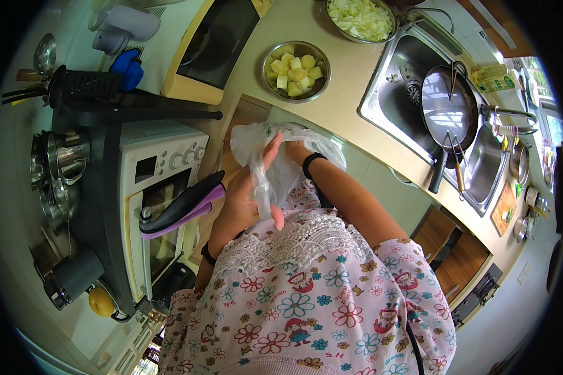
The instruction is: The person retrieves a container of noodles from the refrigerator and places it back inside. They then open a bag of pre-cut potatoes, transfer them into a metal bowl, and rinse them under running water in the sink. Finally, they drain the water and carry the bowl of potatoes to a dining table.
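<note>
In front of my body hangs a thin translucent plastic bag [281, 180]. My left hand [248, 192] holds it, with a strip of the bag stretched across between the raised fingers and the thumb. My right hand [298, 151] reaches down into the bag's mouth. Its fingers are hidden by the plastic, so whether they grip anything does not show. Beyond the bag, on the counter, a steel bowl [326, 86] holds chunks of peeled, pale yellow-green vegetable [294, 72].
Shredded cabbage [361, 18] fills a bowl at the back. A pan with a glass lid [445, 108] rests across the double sink [394, 93]. A cutting board [503, 208] lies at right. Left stand a toaster oven [164, 159] with mitts [183, 206] and a microwave [216, 47].
</note>
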A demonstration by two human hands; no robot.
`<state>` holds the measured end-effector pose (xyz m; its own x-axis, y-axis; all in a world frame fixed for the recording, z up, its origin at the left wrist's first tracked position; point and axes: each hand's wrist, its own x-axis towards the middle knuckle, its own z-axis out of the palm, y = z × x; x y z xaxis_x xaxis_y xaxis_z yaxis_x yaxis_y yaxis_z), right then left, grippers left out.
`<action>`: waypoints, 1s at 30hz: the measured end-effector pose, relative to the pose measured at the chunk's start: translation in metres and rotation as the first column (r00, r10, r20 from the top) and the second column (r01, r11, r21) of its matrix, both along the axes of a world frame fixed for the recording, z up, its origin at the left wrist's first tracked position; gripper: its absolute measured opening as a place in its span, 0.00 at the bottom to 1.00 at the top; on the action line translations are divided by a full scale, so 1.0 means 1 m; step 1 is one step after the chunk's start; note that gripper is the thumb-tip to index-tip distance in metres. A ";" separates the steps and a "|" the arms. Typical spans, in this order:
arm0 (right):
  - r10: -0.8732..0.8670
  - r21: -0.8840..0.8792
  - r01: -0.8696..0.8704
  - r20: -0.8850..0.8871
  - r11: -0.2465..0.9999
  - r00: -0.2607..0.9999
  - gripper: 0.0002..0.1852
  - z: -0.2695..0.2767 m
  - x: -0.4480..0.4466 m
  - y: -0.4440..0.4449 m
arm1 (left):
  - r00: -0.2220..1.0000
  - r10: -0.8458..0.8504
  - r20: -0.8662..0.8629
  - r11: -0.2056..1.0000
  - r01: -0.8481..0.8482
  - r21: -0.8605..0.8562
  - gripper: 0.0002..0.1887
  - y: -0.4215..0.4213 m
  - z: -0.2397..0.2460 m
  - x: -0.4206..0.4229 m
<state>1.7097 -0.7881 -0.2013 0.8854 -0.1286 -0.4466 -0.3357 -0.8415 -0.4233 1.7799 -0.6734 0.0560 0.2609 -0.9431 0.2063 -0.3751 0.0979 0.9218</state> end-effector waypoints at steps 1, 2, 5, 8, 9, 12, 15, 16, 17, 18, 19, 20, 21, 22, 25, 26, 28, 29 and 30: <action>-0.005 0.005 0.005 0.004 1.000 1.000 0.14 0.001 -0.001 0.000 | 1.000 -0.004 0.014 1.000 0.004 -0.007 0.59 0.000 0.000 0.000; -0.011 0.012 0.011 0.006 1.000 1.000 0.14 0.001 -0.002 0.000 | 1.000 -0.004 0.025 1.000 0.004 -0.006 0.59 0.000 -0.001 0.000; -0.021 0.027 0.021 0.012 0.999 1.000 0.14 0.002 -0.002 -0.001 | 0.999 0.002 0.036 0.999 -0.001 -0.034 0.59 0.001 -0.003 -0.001; -0.030 0.035 0.029 0.017 0.999 0.999 0.15 0.003 -0.002 -0.001 | 1.000 0.013 0.017 0.999 -0.012 -0.039 0.60 0.002 -0.004 0.000; -0.033 0.039 0.032 0.020 0.999 0.999 0.15 0.003 -0.003 -0.001 | 1.000 0.010 0.013 0.999 -0.009 -0.042 0.60 0.002 -0.005 0.000; -0.040 0.046 0.039 0.024 0.998 0.999 0.15 0.005 -0.004 -0.001 | 1.000 0.007 0.008 0.999 -0.007 -0.039 0.60 0.002 -0.005 0.001; -0.048 0.058 0.046 0.027 0.997 0.998 0.15 0.006 -0.006 -0.001 | 1.000 -0.013 -0.007 1.000 0.013 -0.010 0.60 0.003 -0.003 0.000; -0.052 0.058 0.050 0.026 0.997 0.998 0.16 0.006 -0.006 -0.001 | 1.000 -0.011 -0.015 1.000 0.011 -0.003 0.60 0.003 -0.003 -0.001; -0.053 0.059 0.051 0.028 0.997 0.998 0.16 0.006 -0.007 -0.001 | 1.000 -0.008 -0.023 1.000 0.009 0.005 0.59 0.003 -0.003 -0.001; -0.055 0.060 0.053 0.028 0.997 0.998 0.16 0.006 -0.007 -0.001 | 1.000 -0.016 -0.024 1.000 0.016 -0.001 0.59 0.003 -0.003 -0.002; -0.057 0.061 0.055 0.030 0.997 0.998 0.16 0.006 -0.007 -0.002 | 0.999 -0.005 -0.041 1.000 0.006 0.011 0.59 0.003 -0.002 -0.002; -0.060 0.062 0.058 0.029 0.996 0.998 0.16 0.006 -0.007 -0.002 | 0.999 -0.005 -0.049 1.000 0.005 0.009 0.59 0.003 -0.001 -0.003; -0.062 0.064 0.060 0.031 0.996 0.998 0.16 0.006 -0.007 -0.002 | 0.998 -0.003 -0.058 1.000 0.004 0.013 0.59 0.003 -0.001 -0.003; -0.064 0.065 0.062 0.033 0.996 0.997 0.16 0.006 -0.006 -0.002 | 0.999 -0.005 -0.050 1.000 0.006 0.018 0.59 0.003 0.000 -0.003; -0.072 0.067 0.069 0.035 0.995 0.997 0.17 0.007 -0.007 -0.003 | 0.999 -0.006 -0.032 0.998 0.008 0.055 0.58 0.004 0.004 -0.002; -0.074 0.068 0.071 0.037 0.995 0.997 0.17 0.007 -0.008 -0.003 | 1.000 -0.011 -0.024 0.998 0.012 0.067 0.58 0.005 0.006 -0.002; -0.078 0.074 0.075 0.038 0.994 0.996 0.17 0.008 -0.009 -0.003 | 1.000 -0.016 -0.017 0.997 0.017 0.077 0.58 0.005 0.007 -0.001; -0.080 0.076 0.077 0.037 0.994 0.996 0.17 0.009 -0.010 -0.003 | 1.000 -0.017 -0.016 0.997 0.019 0.074 0.58 0.005 0.007 -0.001; -0.083 0.077 0.080 0.037 0.994 0.996 0.17 0.009 -0.010 -0.003 | 1.000 -0.017 -0.015 0.997 0.018 0.080 0.58 0.005 0.007 -0.001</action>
<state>1.6997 -0.7909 -0.1922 0.8908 -0.1686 -0.4220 -0.3835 -0.7772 -0.4990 1.7789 -0.6686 0.0627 0.2464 -0.9609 0.1262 -0.3611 0.0298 0.9321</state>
